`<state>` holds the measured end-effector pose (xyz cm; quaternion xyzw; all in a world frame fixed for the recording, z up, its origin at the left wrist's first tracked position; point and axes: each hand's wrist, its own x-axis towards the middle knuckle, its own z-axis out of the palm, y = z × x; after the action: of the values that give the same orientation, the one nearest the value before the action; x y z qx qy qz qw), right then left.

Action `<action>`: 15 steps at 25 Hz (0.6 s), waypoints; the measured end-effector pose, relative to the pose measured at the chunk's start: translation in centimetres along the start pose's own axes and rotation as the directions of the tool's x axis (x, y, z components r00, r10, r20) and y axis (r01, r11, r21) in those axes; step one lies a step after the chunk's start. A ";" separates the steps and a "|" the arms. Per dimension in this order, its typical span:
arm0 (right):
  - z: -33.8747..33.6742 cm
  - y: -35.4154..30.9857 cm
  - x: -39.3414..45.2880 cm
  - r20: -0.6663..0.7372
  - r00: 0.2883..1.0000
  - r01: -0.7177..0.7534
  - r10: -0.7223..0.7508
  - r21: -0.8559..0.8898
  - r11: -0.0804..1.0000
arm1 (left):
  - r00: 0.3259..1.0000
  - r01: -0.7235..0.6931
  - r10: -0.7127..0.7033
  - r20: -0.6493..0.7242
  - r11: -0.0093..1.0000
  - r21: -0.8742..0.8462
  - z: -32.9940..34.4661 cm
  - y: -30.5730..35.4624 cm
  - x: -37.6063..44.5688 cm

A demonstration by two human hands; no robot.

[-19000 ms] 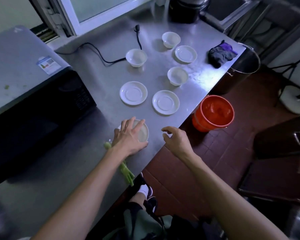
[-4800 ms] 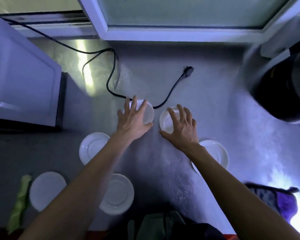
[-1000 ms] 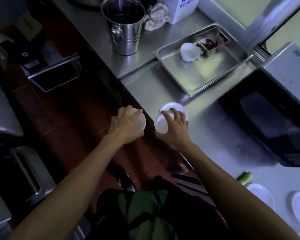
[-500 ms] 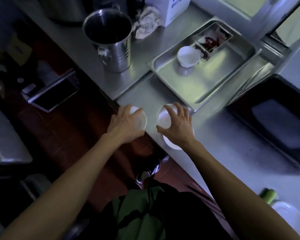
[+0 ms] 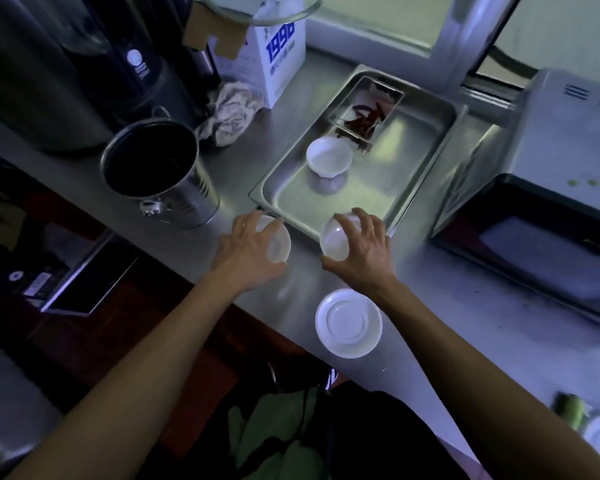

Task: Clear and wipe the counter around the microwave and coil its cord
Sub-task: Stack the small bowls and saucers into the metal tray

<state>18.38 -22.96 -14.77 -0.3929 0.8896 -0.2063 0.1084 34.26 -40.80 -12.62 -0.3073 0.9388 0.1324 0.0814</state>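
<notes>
Counter: saucer now down, bowls nearer tray

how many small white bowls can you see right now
3: one bowl in the left hand at, one in the right hand at, one inside the steel tray at. Others may sit out of frame.
</notes>
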 end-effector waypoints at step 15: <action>-0.3 0.8 8.9 -0.013 0.948 -0.317 0.317 -0.070 0.946 | 0.943 -0.312 0.320 0.090 0.946 -0.085 -1.5 0.3 20.3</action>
<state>11.81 -28.95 -15.14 -0.2481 0.9481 -0.1548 0.1252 17.81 -52.28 -15.90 -0.1482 0.9653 0.1921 0.0966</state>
